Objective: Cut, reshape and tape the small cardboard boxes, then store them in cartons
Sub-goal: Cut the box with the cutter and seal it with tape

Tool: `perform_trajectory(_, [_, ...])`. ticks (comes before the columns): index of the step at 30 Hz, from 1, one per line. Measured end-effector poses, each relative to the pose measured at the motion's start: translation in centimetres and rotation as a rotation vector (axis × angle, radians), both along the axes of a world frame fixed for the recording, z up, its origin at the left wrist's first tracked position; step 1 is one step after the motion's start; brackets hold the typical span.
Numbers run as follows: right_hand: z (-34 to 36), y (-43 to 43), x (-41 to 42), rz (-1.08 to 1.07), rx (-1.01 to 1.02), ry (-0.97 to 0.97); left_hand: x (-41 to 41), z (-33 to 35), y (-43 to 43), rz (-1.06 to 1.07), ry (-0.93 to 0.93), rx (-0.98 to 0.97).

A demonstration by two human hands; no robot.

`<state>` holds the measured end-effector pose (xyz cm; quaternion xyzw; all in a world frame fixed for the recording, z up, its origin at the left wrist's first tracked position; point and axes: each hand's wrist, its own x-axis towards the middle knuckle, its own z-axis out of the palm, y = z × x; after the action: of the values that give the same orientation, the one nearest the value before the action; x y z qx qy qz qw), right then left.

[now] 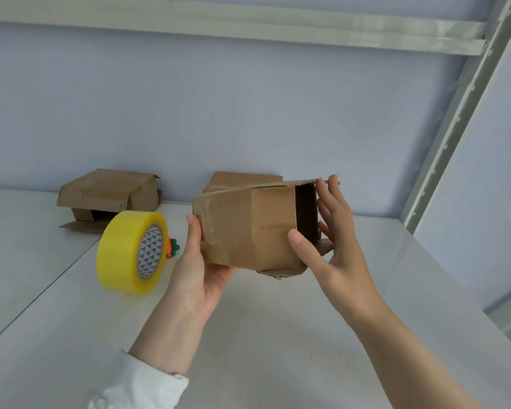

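reshaping the small cardboard box [248,231], holding it above the table [278,335] near the yellow tape roll [121,255]. likely needing: keeping walls square, folding loose end flaps [281,274] flat before taping. gripping the taped end from beneath with the left hand [198,270], thumb up its side. resting the right hand [334,246] open at the open end, fingers straight, thumb touching the front wall.

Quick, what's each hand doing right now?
Left hand: holds the cardboard box from below.
Right hand: open, straight fingers at the box's open end, thumb touching it.
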<state>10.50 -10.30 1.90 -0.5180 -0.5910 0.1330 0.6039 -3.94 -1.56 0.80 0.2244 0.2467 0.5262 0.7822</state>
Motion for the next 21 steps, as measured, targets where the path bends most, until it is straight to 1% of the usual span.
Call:
perform_trajectory(2, [-0.2, 0.3, 0.3, -0.042, -0.026, 0.030, 0.0, 0.0, -0.2, -0.006, 0.001, 0.019])
perform_trajectory(3, [-0.3, 0.5, 0.5, -0.062, -0.081, 0.052, 0.1, 0.1, -0.2, -0.013, 0.004, 0.030])
perform_trajectory(5, [-0.5, 0.6, 0.8, -0.034, -0.213, 0.084, 0.2, 0.2, -0.4, -0.022, 0.017, 0.058])
perform_trajectory(7, [-0.6, 0.6, 1.1, -0.003, -0.265, 0.027, 0.2, 0.3, -0.5, -0.027, 0.037, 0.085])
perform_trajectory(9, [-0.5, 0.5, 1.3, -0.021, -0.283, -0.028, 0.3, 0.3, -0.5, -0.017, 0.045, 0.109])
perform_trajectory(12, [-0.5, 0.5, 0.6, -0.056, -0.239, -0.032, 0.4, 0.5, -0.6, -0.001, 0.027, 0.136])
perform_trajectory(15, [-0.7, -0.5, -0.1, -0.042, -0.087, 0.149, 0.4, 0.4, -0.7, 0.005, 0.010, 0.123])
perform_trajectory(16, [-0.6, -0.9, 0.0, -0.012, -0.028, 0.122, 0.4, 0.3, -0.7, -0.002, 0.002, 0.107])
perform_trajectory(17, [-0.5, -1.1, 0.2, 0.024, 0.021, 0.034, 0.2, 0.3, -0.6, -0.011, -0.009, 0.087])
perform_trajectory(19, [-0.4, -1.2, 1.4, 0.024, 0.081, -0.253, -0.1, 0.3, -0.5, -0.044, -0.025, 0.053])
perform_trajectory(21, [0.1, -0.7, 2.8, -0.032, 0.102, -0.518, -0.3, 0.3, -0.4, -0.082, -0.021, 0.045])
